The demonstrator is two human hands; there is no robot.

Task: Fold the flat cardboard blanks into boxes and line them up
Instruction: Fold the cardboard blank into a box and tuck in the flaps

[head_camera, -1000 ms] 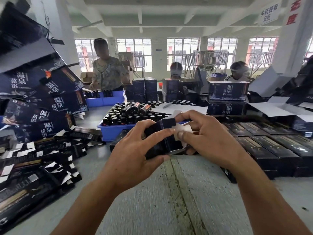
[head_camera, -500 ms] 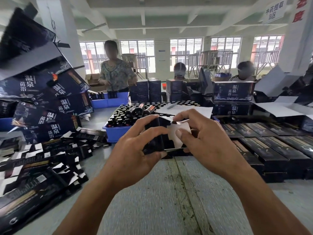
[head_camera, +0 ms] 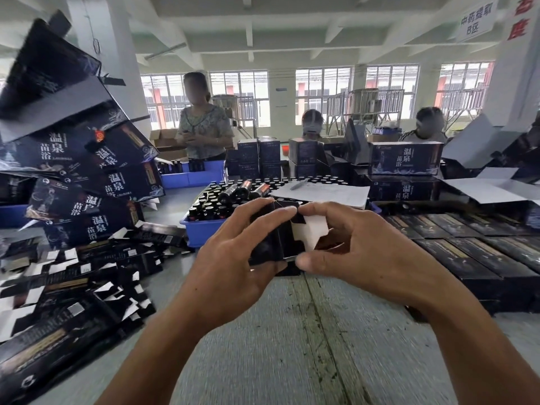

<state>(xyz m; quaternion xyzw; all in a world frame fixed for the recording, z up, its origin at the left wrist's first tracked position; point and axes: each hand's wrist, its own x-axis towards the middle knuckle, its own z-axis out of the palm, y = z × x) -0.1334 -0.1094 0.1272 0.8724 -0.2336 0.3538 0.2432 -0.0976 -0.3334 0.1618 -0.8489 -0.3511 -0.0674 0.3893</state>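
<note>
A small black cardboard box [head_camera: 277, 244] with a white inner flap [head_camera: 311, 232] is held above the grey table [head_camera: 292, 346], its open end towards me. My left hand [head_camera: 230, 252] grips the box's left side, fingers curled over its top. My right hand [head_camera: 359, 252] pinches the white flap between forefinger and thumb. Flat black blanks [head_camera: 67, 287] lie heaped on the table at the left. Folded black boxes [head_camera: 473, 258] lie side by side in rows at the right.
A blue tray [head_camera: 201, 229] full of dark bottles stands just beyond my hands. Larger dark printed cartons [head_camera: 87, 176] are piled at the left and stacked at the back. Three people stand or sit across the table.
The box has risen slightly in my hands. My right fingers have shifted on the white flap, which now stands more folded towards the open end.
</note>
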